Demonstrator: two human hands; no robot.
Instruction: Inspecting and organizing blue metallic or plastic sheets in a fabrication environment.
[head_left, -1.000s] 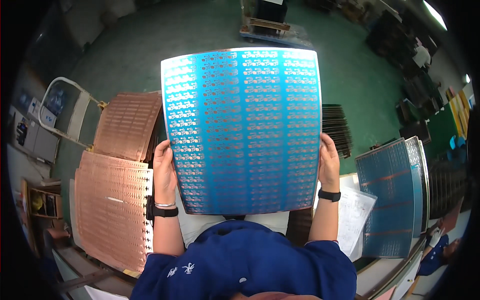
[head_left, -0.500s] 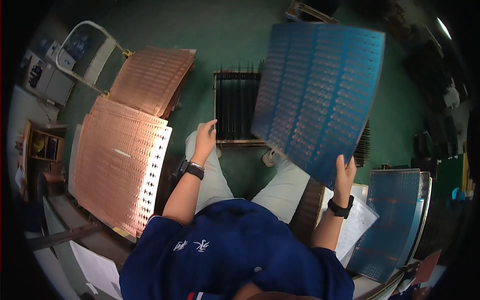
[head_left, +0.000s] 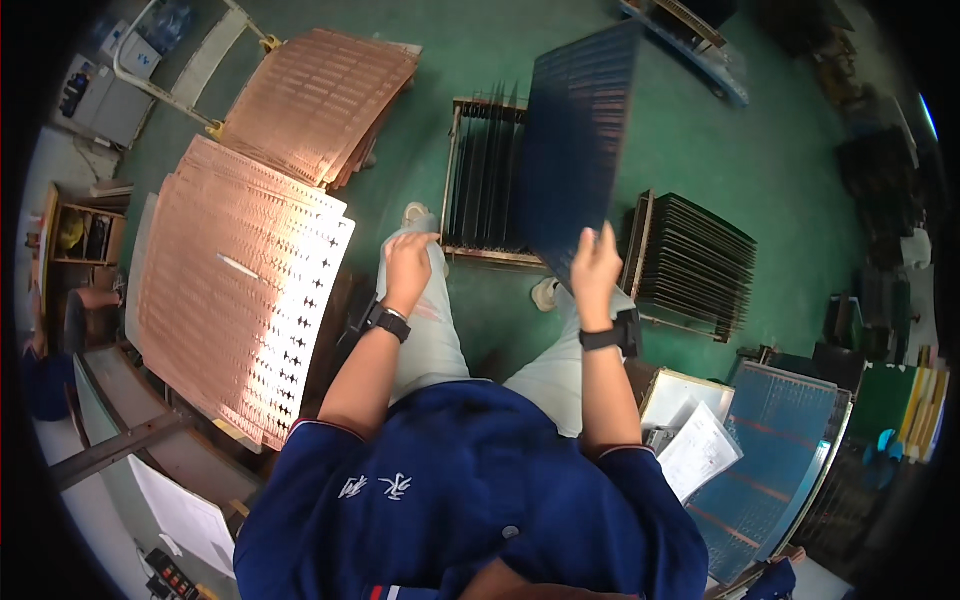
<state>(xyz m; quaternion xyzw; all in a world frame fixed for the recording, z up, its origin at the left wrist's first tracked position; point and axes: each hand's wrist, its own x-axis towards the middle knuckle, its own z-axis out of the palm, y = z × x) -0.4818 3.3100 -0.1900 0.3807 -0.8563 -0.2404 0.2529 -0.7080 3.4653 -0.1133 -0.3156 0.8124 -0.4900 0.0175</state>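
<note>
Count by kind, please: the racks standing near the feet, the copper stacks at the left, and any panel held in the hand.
Racks: 2
Copper stacks: 2
Panel in right hand: 1
Total: 5

They're wearing a navy short-sleeved shirt, white chest lettering, pale trousers, light shoes, and sporting two black wristbands.

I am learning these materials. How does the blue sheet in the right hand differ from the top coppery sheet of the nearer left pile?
Colour: the blue sheet is dark, while the coppery sheet is bright, with glare.
Pose: the blue sheet is tilted up steeply; the coppery sheet lies flatter.
Contact: the right hand grips the blue sheet; no hand touches the coppery sheet.
Both are thin, with rows of marks.
</note>
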